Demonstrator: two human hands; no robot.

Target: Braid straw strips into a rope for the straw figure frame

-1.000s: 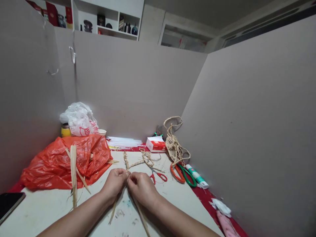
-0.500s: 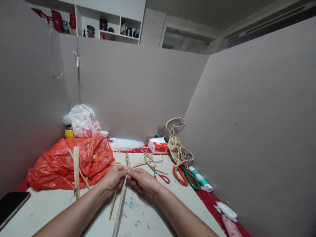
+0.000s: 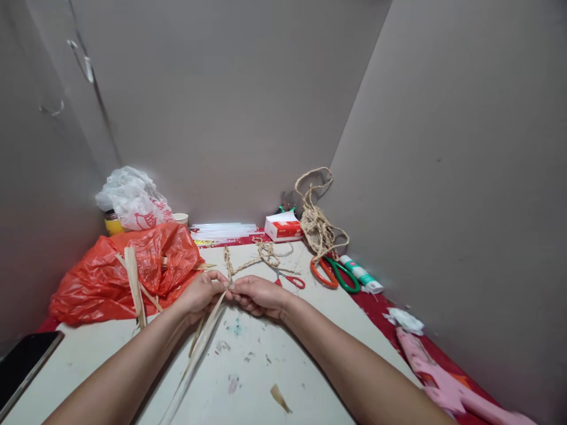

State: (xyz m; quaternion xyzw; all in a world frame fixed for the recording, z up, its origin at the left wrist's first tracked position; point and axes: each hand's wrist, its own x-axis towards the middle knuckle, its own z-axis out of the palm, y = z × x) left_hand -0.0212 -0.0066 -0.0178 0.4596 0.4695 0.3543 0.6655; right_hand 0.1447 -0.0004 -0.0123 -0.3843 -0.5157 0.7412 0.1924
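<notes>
My left hand (image 3: 204, 295) and my right hand (image 3: 257, 296) meet over the white board (image 3: 266, 366), both pinching one spot on a braided straw cord (image 3: 228, 262). Thumbs and fingertips press together there and partly cover the join. From beneath the pinch, loose pale husk strips (image 3: 201, 348) trail down towards me. Beyond the hands the thin finished braid runs away and bends right into a small loose tangle (image 3: 267, 252). Red-handled scissors (image 3: 292, 281) lie just right of that, partly under the cord.
At left, a red plastic bag (image 3: 101, 283) holds dry husk strips (image 3: 134, 283), with a phone (image 3: 26, 366) nearer me. Back right stand a tissue box (image 3: 283, 229), a coiled braid bundle (image 3: 319, 227), large-handled shears (image 3: 341, 274) and a green-white tube (image 3: 361, 273). A pink gun-shaped tool (image 3: 438, 378) lies at right.
The view has tilted down, so the shelves have left it and the pink tool shows more fully. Both hands keep their pinch on the braid; the trailing strips have swung left and spread.
</notes>
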